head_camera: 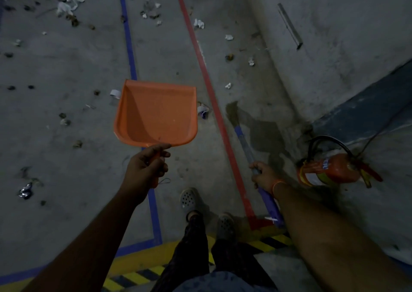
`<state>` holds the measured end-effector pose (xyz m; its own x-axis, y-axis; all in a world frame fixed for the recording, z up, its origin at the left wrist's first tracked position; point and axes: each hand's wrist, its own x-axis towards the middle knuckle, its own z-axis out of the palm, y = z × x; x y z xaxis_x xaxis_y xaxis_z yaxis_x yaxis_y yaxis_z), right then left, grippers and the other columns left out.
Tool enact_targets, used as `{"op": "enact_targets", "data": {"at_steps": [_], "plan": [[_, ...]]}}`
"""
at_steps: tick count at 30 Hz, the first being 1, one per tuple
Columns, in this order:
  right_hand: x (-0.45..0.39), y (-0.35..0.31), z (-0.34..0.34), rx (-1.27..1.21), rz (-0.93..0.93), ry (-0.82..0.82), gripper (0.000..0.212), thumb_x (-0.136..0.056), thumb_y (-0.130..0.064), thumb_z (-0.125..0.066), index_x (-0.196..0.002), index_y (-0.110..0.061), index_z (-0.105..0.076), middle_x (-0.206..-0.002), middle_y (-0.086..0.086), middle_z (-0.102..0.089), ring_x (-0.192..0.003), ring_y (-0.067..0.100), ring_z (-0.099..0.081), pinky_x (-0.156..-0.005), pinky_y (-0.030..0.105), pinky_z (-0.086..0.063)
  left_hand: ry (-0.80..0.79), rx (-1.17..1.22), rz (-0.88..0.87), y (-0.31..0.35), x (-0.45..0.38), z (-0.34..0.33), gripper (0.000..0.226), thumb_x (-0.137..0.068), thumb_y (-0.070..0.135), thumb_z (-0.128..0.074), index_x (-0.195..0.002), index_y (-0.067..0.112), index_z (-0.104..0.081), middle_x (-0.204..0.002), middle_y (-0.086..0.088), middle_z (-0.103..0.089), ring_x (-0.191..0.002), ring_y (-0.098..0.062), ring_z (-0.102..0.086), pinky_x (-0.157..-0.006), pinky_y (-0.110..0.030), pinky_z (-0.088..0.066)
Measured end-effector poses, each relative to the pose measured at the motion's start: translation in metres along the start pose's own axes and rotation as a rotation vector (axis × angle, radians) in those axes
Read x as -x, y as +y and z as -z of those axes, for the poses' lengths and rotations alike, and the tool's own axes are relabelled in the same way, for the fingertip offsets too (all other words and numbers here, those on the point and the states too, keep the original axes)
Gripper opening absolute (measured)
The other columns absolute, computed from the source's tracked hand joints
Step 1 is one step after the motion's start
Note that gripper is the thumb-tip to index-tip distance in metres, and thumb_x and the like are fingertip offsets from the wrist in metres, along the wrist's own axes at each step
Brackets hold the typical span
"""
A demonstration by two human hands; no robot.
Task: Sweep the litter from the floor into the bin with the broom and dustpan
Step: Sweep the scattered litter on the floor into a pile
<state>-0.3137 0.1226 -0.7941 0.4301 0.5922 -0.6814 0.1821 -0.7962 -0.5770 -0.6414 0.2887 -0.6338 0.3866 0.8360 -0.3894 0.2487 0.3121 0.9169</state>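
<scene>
My left hand [146, 166] grips the handle of an orange dustpan [156, 113], held above the floor with its empty pan facing up. My right hand [263, 174] grips the blue handle of a broom [244, 142], whose straw head [231, 111] points at the floor near the red line. Paper scraps and dry leaves lie scattered over the grey concrete floor, thickest at the far left [66, 4] and along the red line [198, 23]. A crumpled foil piece [25, 191] lies at the near left. No bin is in view.
A red fire extinguisher [330, 169] lies on the floor at the right, next to a wall [334, 24]. Blue [129, 46] and red [200, 55] tape lines run forward; yellow-black hazard tape [133, 276] crosses near my feet [191, 199].
</scene>
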Motion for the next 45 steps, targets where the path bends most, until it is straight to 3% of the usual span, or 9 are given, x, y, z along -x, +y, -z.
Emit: {"op": "enact_targets", "data": {"at_steps": [5,11,17,22,27,33,38,42,45], "plan": [[0.005,-0.054,-0.05,0.094,0.046,-0.21,0.039,-0.084,0.008,-0.056,-0.108,-0.022,-0.062,-0.1,0.009,-0.06,-0.057,0.019,-0.058,-0.047,0.026,-0.051,0.057,-0.006,0.029,0.001,-0.016,0.027,0.038,-0.098,-0.007,-0.049,-0.121,0.016,-0.069,-0.108,-0.015,-0.065,-0.067,-0.016,-0.059,-0.052,-0.021,-0.045],[-0.012,-0.108,-0.077,0.194,0.188,-0.411,0.044,-0.085,0.009,-0.054,-0.114,-0.022,-0.062,-0.097,0.005,-0.057,-0.06,0.015,-0.058,-0.052,0.025,-0.052,0.097,-0.002,0.018,0.016,-0.043,0.066,0.037,-0.098,-0.006,-0.05,-0.123,0.014,-0.068,-0.109,-0.015,-0.066,-0.071,-0.019,-0.06,-0.055,-0.025,-0.048],[-0.032,-0.138,-0.044,0.155,0.222,-0.242,0.046,-0.081,0.009,-0.057,-0.112,-0.024,-0.065,-0.102,0.008,-0.063,-0.058,0.017,-0.06,-0.051,0.022,-0.052,0.106,-0.02,-0.024,0.043,-0.086,0.078,0.035,-0.098,-0.007,-0.049,-0.124,0.008,-0.066,-0.106,-0.018,-0.065,-0.064,-0.016,-0.058,-0.05,-0.023,-0.044],[-0.075,-0.129,0.009,0.08,0.197,-0.008,0.049,-0.077,0.007,-0.058,-0.097,-0.038,-0.063,-0.093,0.016,-0.065,-0.053,0.02,-0.059,-0.047,0.034,-0.056,0.081,0.011,-0.052,0.062,-0.118,0.056,0.037,-0.097,-0.012,-0.048,-0.124,0.006,-0.065,-0.108,-0.019,-0.064,-0.067,-0.014,-0.059,-0.055,-0.022,-0.048],[-0.107,-0.128,0.065,0.026,0.053,0.103,0.041,-0.082,0.015,-0.053,-0.114,-0.011,-0.06,-0.091,0.022,-0.06,-0.051,0.024,-0.052,-0.037,0.02,-0.044,0.075,0.014,-0.045,0.073,-0.154,0.028,0.035,-0.098,-0.01,-0.048,-0.125,0.005,-0.064,-0.107,-0.018,-0.063,-0.07,-0.018,-0.059,-0.057,-0.023,-0.047],[-0.166,-0.13,0.091,0.137,-0.034,-0.042,0.037,-0.081,0.01,-0.056,-0.103,-0.019,-0.061,-0.094,0.019,-0.061,-0.054,0.021,-0.055,-0.043,0.025,-0.049,0.138,0.012,-0.002,0.092,-0.202,-0.015,0.034,-0.098,-0.01,-0.048,-0.125,0.004,-0.064,-0.105,-0.02,-0.062,-0.062,-0.012,-0.057,-0.048,-0.018,-0.043],[-0.199,-0.147,0.113,0.156,0.093,-0.215,0.042,-0.081,0.009,-0.055,-0.105,-0.024,-0.064,-0.084,0.007,-0.062,-0.053,0.018,-0.058,-0.048,0.029,-0.052,0.17,-0.004,-0.007,0.116,-0.242,-0.053,0.035,-0.098,-0.009,-0.049,-0.125,0.005,-0.065,-0.106,-0.023,-0.063,-0.061,-0.013,-0.057,-0.045,-0.016,-0.041],[-0.226,-0.169,0.153,0.131,0.184,-0.211,0.045,-0.082,0.01,-0.056,-0.106,-0.027,-0.064,-0.09,0.002,-0.061,-0.048,0.005,-0.058,-0.046,0.02,-0.048,0.173,-0.009,-0.028,0.133,-0.277,-0.077,0.036,-0.098,-0.007,-0.05,-0.126,0.01,-0.065,-0.11,-0.022,-0.064,-0.065,-0.016,-0.057,-0.045,-0.018,-0.042],[-0.247,-0.181,0.187,0.119,0.186,-0.126,0.043,-0.081,0.012,-0.055,-0.111,-0.019,-0.064,-0.091,0.003,-0.061,-0.053,0.013,-0.058,-0.045,0.016,-0.046,0.16,-0.02,-0.057,0.141,-0.303,-0.093,0.036,-0.098,-0.005,-0.052,-0.125,0.014,-0.067,-0.112,-0.019,-0.066,-0.069,-0.017,-0.059,-0.053,-0.02,-0.047]]}}
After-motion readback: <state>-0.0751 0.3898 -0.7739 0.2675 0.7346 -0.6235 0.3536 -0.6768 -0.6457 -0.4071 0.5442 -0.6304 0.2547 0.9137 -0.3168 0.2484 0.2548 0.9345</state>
